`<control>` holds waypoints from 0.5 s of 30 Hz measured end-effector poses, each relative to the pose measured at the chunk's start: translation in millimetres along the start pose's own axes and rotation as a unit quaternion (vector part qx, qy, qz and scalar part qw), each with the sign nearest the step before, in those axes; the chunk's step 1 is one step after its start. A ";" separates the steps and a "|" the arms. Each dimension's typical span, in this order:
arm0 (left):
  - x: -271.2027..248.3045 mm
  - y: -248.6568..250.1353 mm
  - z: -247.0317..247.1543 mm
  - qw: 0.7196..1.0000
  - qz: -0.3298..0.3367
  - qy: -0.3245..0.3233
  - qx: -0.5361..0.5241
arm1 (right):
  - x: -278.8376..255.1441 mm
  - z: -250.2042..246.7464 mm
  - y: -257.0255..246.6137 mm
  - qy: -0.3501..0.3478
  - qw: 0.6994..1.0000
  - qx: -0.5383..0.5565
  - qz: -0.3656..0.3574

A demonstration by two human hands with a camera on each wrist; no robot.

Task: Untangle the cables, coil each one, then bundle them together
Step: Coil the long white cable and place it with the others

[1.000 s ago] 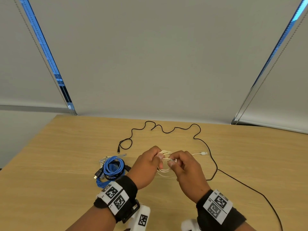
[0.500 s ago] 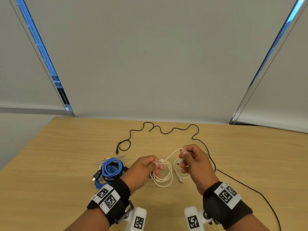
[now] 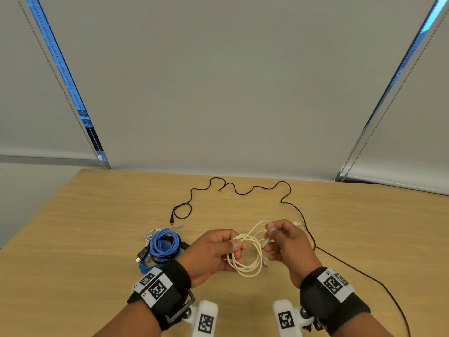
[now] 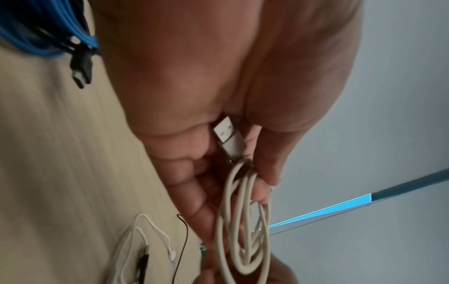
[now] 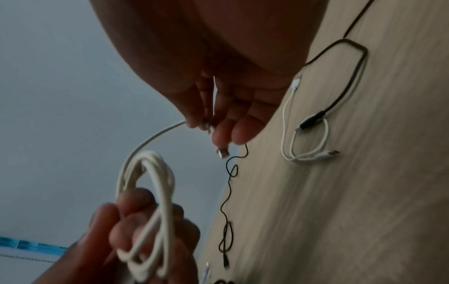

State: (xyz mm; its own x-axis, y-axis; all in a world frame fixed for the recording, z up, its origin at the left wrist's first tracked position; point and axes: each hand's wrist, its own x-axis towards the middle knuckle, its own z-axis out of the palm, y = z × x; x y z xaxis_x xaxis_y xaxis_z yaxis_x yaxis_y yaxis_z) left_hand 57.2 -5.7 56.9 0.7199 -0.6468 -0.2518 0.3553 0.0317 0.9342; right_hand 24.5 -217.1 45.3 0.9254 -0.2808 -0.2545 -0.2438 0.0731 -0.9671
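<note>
A cream cable coil (image 3: 246, 260) hangs above the table from my left hand (image 3: 237, 244), thumb and fingers pinching its top. In the left wrist view the coil (image 4: 243, 230) runs through my left hand (image 4: 261, 184), with its USB plug (image 4: 228, 134) tucked against the palm. My right hand (image 3: 268, 233) pinches the coil's free end a little to the right. In the right wrist view that hand (image 5: 209, 125) holds the strand just behind a small plug (image 5: 223, 152). A long black cable (image 3: 243, 190) lies uncoiled across the far table.
A blue cable coil (image 3: 162, 246) with black plugs and other cables lies on the wooden table (image 3: 85, 227) left of my left hand. A short white cable (image 5: 303, 149) lies under my right hand beside the black cable's run (image 5: 340, 76). Grey blinds hang behind the table's far edge.
My hands were together at the coil; the right hand has drawn the free end out to the right, and the loops now hang open from the left hand.
</note>
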 end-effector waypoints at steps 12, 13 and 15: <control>17.2 -16.5 13.3 0.987 0.046 0.147 0.041 | -25.5 13.0 6.4 -0.147 0.978 0.114 0.097; 18.9 -17.1 15.5 0.983 0.053 0.167 0.062 | -26.2 14.8 7.7 -0.152 0.978 0.106 0.095; 20.2 -17.8 18.6 0.974 0.064 0.190 0.109 | -27.8 19.7 9.7 -0.159 0.983 0.049 0.075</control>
State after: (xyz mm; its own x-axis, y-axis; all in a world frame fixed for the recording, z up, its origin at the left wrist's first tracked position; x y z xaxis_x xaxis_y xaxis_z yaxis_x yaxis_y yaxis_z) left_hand 54.3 -33.5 39.9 0.9335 -0.3173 -0.1673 0.1439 -0.0958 0.9849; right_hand 2.1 -189.8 43.0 0.9289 0.0518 -0.3667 -0.3697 0.1872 -0.9101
